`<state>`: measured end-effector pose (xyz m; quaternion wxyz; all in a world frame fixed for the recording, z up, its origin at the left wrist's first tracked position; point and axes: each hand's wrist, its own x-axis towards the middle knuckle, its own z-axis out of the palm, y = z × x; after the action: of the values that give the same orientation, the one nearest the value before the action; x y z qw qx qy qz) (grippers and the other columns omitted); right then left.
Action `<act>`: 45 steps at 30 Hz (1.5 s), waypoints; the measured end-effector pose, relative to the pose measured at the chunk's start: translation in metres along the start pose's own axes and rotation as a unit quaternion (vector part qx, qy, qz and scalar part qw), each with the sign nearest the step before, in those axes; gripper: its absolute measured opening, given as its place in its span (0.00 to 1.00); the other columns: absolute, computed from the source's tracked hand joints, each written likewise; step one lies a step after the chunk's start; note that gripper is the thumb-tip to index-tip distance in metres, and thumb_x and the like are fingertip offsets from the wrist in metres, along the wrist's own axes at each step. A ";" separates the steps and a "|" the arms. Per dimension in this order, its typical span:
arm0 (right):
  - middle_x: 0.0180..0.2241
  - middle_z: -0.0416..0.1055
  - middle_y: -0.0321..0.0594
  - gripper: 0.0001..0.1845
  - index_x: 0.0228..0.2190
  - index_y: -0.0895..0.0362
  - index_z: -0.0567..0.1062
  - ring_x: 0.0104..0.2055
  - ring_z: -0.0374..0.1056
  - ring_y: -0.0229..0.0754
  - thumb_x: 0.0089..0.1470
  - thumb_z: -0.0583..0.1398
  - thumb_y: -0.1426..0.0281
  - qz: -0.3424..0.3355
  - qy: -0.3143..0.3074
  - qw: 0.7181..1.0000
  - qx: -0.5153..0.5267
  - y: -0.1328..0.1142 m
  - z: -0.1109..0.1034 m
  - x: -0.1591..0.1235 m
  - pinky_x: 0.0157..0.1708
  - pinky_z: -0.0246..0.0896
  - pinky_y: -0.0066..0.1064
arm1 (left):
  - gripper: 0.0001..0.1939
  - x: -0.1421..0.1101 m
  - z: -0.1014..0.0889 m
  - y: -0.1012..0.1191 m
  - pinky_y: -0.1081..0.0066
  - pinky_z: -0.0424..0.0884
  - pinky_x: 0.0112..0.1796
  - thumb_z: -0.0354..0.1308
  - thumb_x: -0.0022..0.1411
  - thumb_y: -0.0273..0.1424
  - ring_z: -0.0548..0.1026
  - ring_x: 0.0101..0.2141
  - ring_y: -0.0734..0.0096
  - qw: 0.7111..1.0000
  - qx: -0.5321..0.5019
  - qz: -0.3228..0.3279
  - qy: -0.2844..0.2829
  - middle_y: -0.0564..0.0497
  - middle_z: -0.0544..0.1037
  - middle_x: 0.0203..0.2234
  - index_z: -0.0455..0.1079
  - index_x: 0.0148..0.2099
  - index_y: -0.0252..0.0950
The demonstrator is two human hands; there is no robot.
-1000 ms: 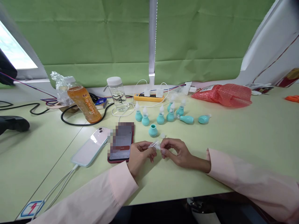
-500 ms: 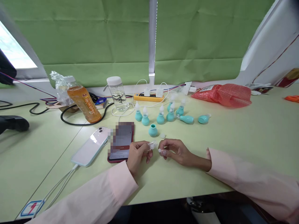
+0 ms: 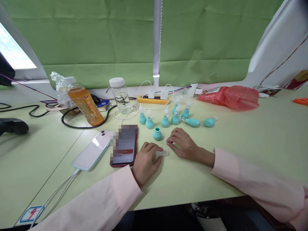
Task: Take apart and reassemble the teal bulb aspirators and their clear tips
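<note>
Near the middle of the table, my left hand (image 3: pixel 146 162) has its thumb and fingers closed on a short clear plastic nozzle piece (image 3: pixel 164 152), lying level close to the tabletop. To its right, my right hand (image 3: pixel 183 144) reaches down with fingertips pinched at a small whitish translucent cap (image 3: pixel 166 139), mostly covered by the fingers. Just beyond the hands stands a teal squeeze bulb (image 3: pixel 157 134) with an open top. Behind it are several teal bulb nasal aspirators with clear tips (image 3: pixel 165 120), upright, while two others (image 3: pixel 192 122) lie on their sides.
Left of my left hand lie a phone in a dark red case (image 3: pixel 124 147) and a charging phone (image 3: pixel 92 150). Farther back are an orange drink bottle (image 3: pixel 84 104), a clear water bottle (image 3: pixel 121 96), a yellow power strip (image 3: pixel 154 100) and a red bubble-wrap bag (image 3: pixel 231 97).
My right hand has moved forward to the whitish cap on the table. My left hand has turned palm down and lowered, the clear nozzle piece now level in its fingers.
</note>
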<state>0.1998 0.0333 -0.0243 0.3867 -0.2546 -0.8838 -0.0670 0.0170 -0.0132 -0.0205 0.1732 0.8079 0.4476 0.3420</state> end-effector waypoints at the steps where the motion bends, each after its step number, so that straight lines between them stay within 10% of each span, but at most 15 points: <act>1: 0.26 0.63 0.40 0.03 0.28 0.58 0.67 0.33 0.55 0.40 0.49 0.54 0.75 -0.003 -0.016 1.000 -0.020 0.000 0.001 -0.001 0.32 0.53 0.34 | 0.08 0.000 -0.001 0.000 0.67 0.67 0.35 0.52 0.51 0.24 0.66 0.36 0.66 0.999 0.042 0.013 -0.012 0.49 0.72 0.32 0.68 0.35 0.36; 12: 0.28 0.59 0.40 0.10 0.25 0.57 0.70 0.35 0.54 0.41 0.52 0.50 0.75 0.009 -0.113 0.983 -0.147 -0.003 0.009 -0.004 0.33 0.45 0.36 | 0.10 0.002 0.000 -0.008 0.68 0.68 0.34 0.49 0.55 0.24 0.64 0.39 0.65 0.979 0.197 0.025 -0.038 0.49 0.68 0.38 0.65 0.40 0.38; 22: 0.34 0.62 0.45 0.09 0.32 0.58 0.68 0.40 0.56 0.46 0.45 0.55 0.68 0.120 0.084 0.961 -0.234 0.049 -0.026 0.002 0.38 0.48 0.38 | 0.09 0.003 -0.002 -0.004 0.72 0.65 0.25 0.46 0.57 0.24 0.66 0.32 0.66 0.957 0.282 0.045 -0.048 0.48 0.69 0.30 0.66 0.37 0.36; 31: 0.36 0.66 0.47 0.20 0.39 0.58 0.68 0.38 0.61 0.49 0.44 0.52 0.61 0.328 -0.252 0.852 -0.321 0.092 -0.046 -0.013 0.29 0.50 0.33 | 0.11 0.003 -0.001 -0.004 0.72 0.61 0.23 0.43 0.59 0.27 0.69 0.29 0.66 0.947 0.302 0.028 -0.102 0.46 0.71 0.27 0.67 0.35 0.35; 36: 0.28 0.68 0.42 0.14 0.28 0.56 0.70 0.30 0.63 0.46 0.40 0.53 0.62 0.381 -0.275 0.823 -0.319 0.075 -0.063 0.003 0.23 0.48 0.29 | 0.11 0.001 -0.002 -0.001 0.73 0.60 0.23 0.43 0.58 0.31 0.69 0.27 0.68 0.959 0.271 0.042 -0.074 0.48 0.71 0.27 0.66 0.37 0.35; 41: 0.21 0.66 0.38 0.11 0.22 0.56 0.69 0.25 0.61 0.41 0.37 0.55 0.62 0.345 -0.130 0.901 -0.227 0.049 -0.099 0.019 0.23 0.50 0.30 | 0.10 -0.004 -0.009 0.006 0.73 0.61 0.24 0.44 0.58 0.34 0.68 0.25 0.72 0.991 0.121 0.050 -0.009 0.51 0.69 0.24 0.62 0.36 0.35; 45: 0.21 0.67 0.35 0.10 0.24 0.56 0.70 0.22 0.61 0.36 0.40 0.56 0.63 0.211 -0.193 0.955 0.084 0.012 -0.092 0.021 0.24 0.54 0.27 | 0.18 -0.006 -0.015 0.011 0.69 0.64 0.32 0.49 0.54 0.37 0.67 0.36 0.66 0.994 0.016 0.098 0.050 0.45 0.67 0.37 0.56 0.46 0.35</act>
<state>0.2538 0.0232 0.0537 0.2340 -0.4103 -0.8701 0.1407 0.0104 -0.0248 -0.0059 0.1035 0.8322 0.3802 0.3901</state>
